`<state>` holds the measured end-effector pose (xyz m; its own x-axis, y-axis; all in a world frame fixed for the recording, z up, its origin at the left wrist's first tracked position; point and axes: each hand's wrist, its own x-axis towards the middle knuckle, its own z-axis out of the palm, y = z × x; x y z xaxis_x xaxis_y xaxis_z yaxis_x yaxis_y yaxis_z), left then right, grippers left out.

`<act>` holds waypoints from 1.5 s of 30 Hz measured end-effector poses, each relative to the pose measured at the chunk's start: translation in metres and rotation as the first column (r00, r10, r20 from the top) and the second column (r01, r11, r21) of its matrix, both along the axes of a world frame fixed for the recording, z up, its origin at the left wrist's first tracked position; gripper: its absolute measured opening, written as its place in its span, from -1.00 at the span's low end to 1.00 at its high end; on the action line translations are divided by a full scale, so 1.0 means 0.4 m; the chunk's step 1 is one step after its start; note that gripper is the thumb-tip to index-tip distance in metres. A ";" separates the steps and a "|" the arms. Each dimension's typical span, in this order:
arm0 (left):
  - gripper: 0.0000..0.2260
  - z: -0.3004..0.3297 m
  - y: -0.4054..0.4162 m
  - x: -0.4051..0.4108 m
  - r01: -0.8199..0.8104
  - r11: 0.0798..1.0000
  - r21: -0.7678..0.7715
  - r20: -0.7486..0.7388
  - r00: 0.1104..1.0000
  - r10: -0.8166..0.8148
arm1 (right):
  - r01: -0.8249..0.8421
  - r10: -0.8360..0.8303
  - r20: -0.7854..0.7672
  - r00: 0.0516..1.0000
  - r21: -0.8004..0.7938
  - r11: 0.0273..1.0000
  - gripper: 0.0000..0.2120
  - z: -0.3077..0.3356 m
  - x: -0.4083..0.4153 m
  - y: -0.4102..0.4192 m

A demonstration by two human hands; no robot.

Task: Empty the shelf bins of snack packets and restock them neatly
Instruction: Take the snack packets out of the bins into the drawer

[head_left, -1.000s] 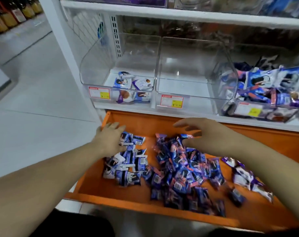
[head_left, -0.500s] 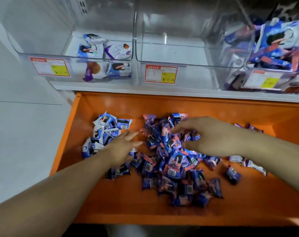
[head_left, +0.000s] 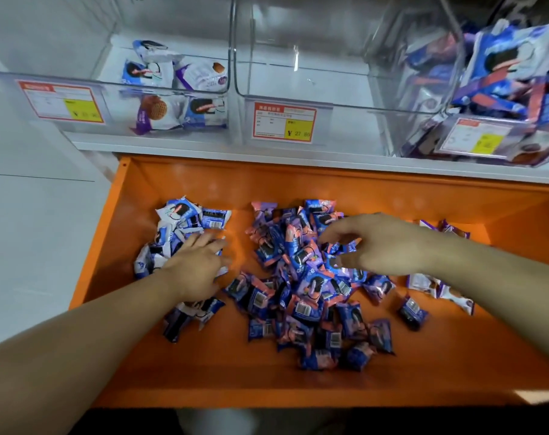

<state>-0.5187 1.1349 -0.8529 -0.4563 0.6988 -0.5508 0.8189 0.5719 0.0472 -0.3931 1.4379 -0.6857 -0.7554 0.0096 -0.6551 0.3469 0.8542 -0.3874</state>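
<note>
An orange drawer (head_left: 329,384) below the shelf holds loose snack packets. A blue-and-white pile (head_left: 180,226) lies at its left, a larger blue-and-pink pile (head_left: 311,296) in the middle, and a few purple-and-white packets (head_left: 439,285) at the right. My left hand (head_left: 198,268) lies flat on the blue-and-white pile, fingers straight. My right hand (head_left: 380,243) hovers over the middle pile with fingers spread and loosely bent, gripping nothing. Three clear bins stand on the shelf: the left bin (head_left: 116,98) holds several packets (head_left: 176,86), the middle bin (head_left: 345,98) has none, the right bin (head_left: 449,133) is full.
Red-and-yellow price tags hang on the bin fronts, such as the middle tag (head_left: 284,122). The white shelf edge (head_left: 267,155) runs just above the drawer's back wall. Grey floor (head_left: 31,230) lies left of the drawer.
The camera has tilted down and closer to the drawer. My left hand moved from the drawer's far left corner onto the blue-and-white pile. My right hand stays over the middle pile.
</note>
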 end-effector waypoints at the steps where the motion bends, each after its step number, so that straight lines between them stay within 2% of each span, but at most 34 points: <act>1: -0.46 0.001 0.018 0.012 0.001 0.999 0.044 0.039 0.999 -0.003 | 0.061 -0.061 0.010 0.998 -0.015 0.998 -0.63 -0.016 0.007 0.022; 3: -0.41 -0.001 0.047 0.038 -0.022 0.996 0.090 0.143 0.990 0.009 | 0.177 -0.177 0.039 0.984 -0.015 0.984 -0.65 -0.057 0.028 0.075; 5: -0.31 -0.014 0.076 0.065 -0.024 0.998 0.055 0.238 0.971 0.010 | 0.252 -0.254 0.064 0.965 0.036 0.967 -0.65 -0.093 0.060 0.135; 7: -0.25 -0.040 0.092 0.086 0.043 0.999 0.007 0.216 0.975 -0.044 | 0.278 -0.288 0.097 0.953 0.107 0.955 -0.64 -0.127 0.098 0.187; 10: -0.27 -0.078 0.101 0.094 0.074 0.996 0.041 0.145 0.986 -0.080 | 0.238 -0.285 0.157 0.946 0.263 0.935 -0.65 -0.198 0.150 0.245; 13: -0.31 -0.103 0.114 0.089 -0.001 0.995 0.097 0.207 0.978 -0.019 | 0.180 -0.281 0.248 0.927 0.362 0.914 -0.59 -0.295 0.198 0.282; 17: -0.44 -0.120 0.147 0.092 -0.190 0.955 0.227 0.283 0.951 0.121 | 0.281 -0.398 0.222 0.890 0.420 0.863 -0.53 -0.387 0.256 0.308; 20: -0.48 -0.141 0.162 0.096 -0.265 0.927 0.266 0.307 0.935 0.179 | 0.309 -0.449 0.250 0.858 0.448 0.839 -0.41 -0.426 0.283 0.314; 24: -0.58 -0.154 0.150 0.094 -0.347 0.890 0.297 0.367 0.901 0.229 | 0.304 -0.444 0.230 0.866 0.465 0.832 -0.50 -0.459 0.298 0.325; 28: -0.66 -0.128 0.133 0.060 -0.427 0.841 0.333 0.348 0.884 0.312 | 0.257 -0.399 0.277 0.874 0.431 0.865 -0.64 -0.427 0.238 0.328; 32: -0.71 -0.060 0.139 0.017 -0.596 0.684 0.421 0.401 0.799 0.449 | 0.446 -0.485 0.125 0.866 0.249 0.860 -0.81 -0.330 0.097 0.312; 35: -0.73 -0.002 0.172 0.005 -0.667 0.554 0.497 0.470 0.744 0.474 | 0.581 -0.581 0.016 0.814 -0.026 0.813 -0.78 -0.256 0.001 0.259; 37: -0.72 0.037 0.204 0.002 -0.702 0.464 0.540 0.534 0.712 0.455 | 0.587 -0.599 -0.012 0.801 -0.188 0.788 -0.66 -0.226 -0.042 0.210; 38: -0.69 0.054 0.220 0.002 -0.709 0.448 0.545 0.557 0.705 0.439 | 0.570 -0.592 -0.039 0.805 -0.226 0.790 -0.57 -0.220 -0.056 0.191; 41: -0.48 0.093 0.248 0.000 -0.707 0.462 0.536 0.639 0.697 0.327 | 0.454 -0.471 -0.134 0.872 -0.140 0.880 -0.34 -0.196 -0.065 0.155; 43: -0.42 0.119 0.247 0.003 -0.689 0.504 0.521 0.677 0.693 0.248 | 0.395 -0.398 -0.147 0.905 -0.051 0.917 -0.35 -0.165 -0.058 0.143; 45: -0.42 0.150 0.238 0.014 -0.608 0.575 0.548 0.603 0.763 0.233 | 0.329 -0.322 -0.142 0.936 0.032 0.944 -0.43 -0.116 -0.053 0.134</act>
